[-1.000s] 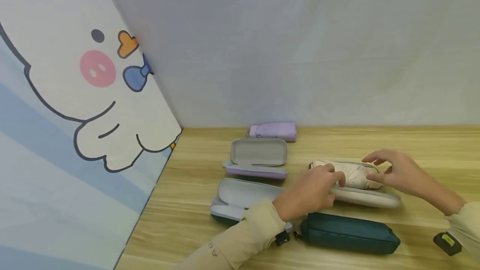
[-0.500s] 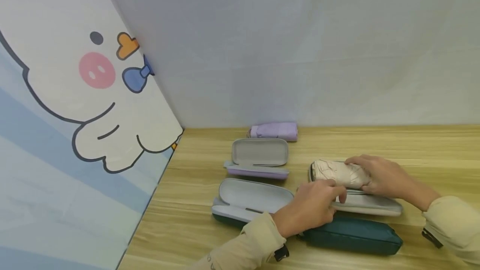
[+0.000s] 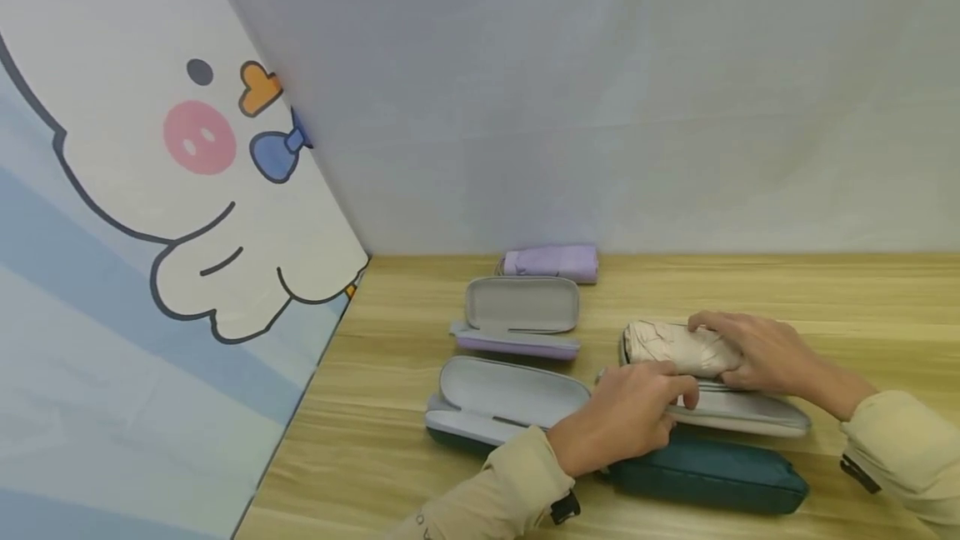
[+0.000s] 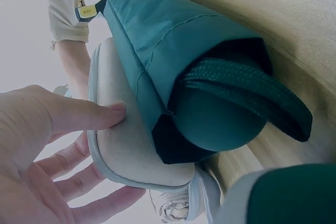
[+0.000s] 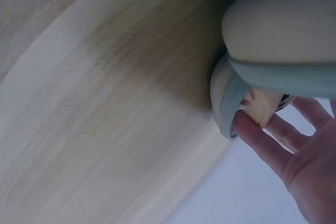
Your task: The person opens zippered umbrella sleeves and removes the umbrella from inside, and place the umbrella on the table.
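Observation:
A beige folded umbrella (image 3: 675, 348) lies in the back half of an open beige zip case (image 3: 742, 411) at the right of the head view. My right hand (image 3: 765, 354) grips the umbrella's right end, thumb in front and fingers behind. In the right wrist view its fingers (image 5: 262, 142) reach into the end of the case. My left hand (image 3: 626, 407) holds the case's front half by its left end. The left wrist view shows the thumb (image 4: 105, 116) on the outer face and the fingers behind the edge. Against that half lies a dark green folded umbrella (image 4: 173, 51).
To the left, an open green case (image 3: 510, 390) with grey lining sits below an open purple case (image 3: 521, 304). Behind them a purple folded umbrella (image 3: 551, 262) lies near the wall (image 3: 600, 107). A cartoon-printed panel (image 3: 112, 190) borders the wooden table (image 3: 322, 423) on the left.
My right hand has come down from over the case's right end and now grips the beige umbrella. The case's front half tips slightly lower toward me. My left hand has barely moved.

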A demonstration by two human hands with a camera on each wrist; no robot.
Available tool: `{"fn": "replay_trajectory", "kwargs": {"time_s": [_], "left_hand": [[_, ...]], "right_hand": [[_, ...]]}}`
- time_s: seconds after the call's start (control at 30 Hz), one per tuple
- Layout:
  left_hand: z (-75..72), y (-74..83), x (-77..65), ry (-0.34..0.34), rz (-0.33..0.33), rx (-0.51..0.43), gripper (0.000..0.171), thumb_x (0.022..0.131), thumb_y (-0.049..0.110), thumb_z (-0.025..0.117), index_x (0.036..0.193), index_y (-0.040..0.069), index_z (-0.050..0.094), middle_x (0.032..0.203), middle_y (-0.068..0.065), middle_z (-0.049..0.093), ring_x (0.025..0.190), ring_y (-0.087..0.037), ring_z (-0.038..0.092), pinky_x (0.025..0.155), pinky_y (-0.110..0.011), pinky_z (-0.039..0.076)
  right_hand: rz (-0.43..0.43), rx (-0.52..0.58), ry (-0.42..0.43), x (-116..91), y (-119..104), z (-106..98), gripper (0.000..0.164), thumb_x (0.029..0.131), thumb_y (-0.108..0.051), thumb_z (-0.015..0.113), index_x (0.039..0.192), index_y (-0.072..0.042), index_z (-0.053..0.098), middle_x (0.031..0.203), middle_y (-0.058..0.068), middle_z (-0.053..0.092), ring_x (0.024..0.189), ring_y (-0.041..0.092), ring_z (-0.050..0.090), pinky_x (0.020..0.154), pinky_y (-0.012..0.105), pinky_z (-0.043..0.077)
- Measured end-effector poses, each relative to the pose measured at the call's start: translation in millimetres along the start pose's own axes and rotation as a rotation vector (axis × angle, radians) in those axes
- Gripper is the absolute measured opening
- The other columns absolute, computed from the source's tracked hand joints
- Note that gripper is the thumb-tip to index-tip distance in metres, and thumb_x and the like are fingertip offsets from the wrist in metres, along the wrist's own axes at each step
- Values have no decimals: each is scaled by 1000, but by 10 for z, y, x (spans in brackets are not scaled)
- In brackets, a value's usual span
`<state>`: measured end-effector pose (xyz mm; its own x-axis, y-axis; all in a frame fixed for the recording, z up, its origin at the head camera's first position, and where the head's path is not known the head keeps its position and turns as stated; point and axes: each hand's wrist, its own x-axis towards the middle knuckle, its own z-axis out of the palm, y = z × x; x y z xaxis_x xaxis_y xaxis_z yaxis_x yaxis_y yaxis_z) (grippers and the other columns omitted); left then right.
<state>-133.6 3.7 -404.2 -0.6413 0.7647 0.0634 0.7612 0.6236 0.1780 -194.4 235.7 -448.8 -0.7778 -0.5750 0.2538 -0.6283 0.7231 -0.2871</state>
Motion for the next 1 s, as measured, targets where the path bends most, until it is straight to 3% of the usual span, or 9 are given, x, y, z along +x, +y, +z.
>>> {"fn": "replay_trajectory", "kwargs": {"time_s": [0.13,0.37,0.7,0.87,1.0], "left_hand": [[-32,22,-21,-4,2,-2,25,85,10,66,102,29,63,89,13,53,59,0,42,39,-15,25],[-55,23,-59,26,11,-2,25,84,10,67,101,28,64,87,13,53,60,1,41,41,-15,27],[-73,16,-86,44,4,2,27,82,9,69,100,29,65,88,14,55,63,1,42,41,-14,28],[-78,14,-92,43,5,-8,27,83,9,68,102,29,66,96,13,59,74,1,47,42,-14,30],[-85,10,-100,53,8,4,26,84,11,68,103,29,66,92,13,57,70,1,45,41,-13,29]], "right_hand": [[-45,-40,68,-34,-38,-36,49,61,-4,72,101,-26,56,86,-5,58,53,2,26,43,20,21],[-82,-25,147,-64,-139,-192,50,58,-5,83,98,-22,58,89,-1,63,55,-1,29,43,20,24],[-48,-66,182,-138,-209,-535,57,54,-3,87,99,-20,57,85,-5,62,55,-4,34,45,20,29],[0,-145,210,-301,-116,-668,59,51,-7,89,99,-21,57,85,-3,64,54,-3,30,45,21,28],[41,-190,225,-472,22,-760,61,47,-7,90,97,-19,57,89,5,67,54,-2,31,45,22,28]]}}
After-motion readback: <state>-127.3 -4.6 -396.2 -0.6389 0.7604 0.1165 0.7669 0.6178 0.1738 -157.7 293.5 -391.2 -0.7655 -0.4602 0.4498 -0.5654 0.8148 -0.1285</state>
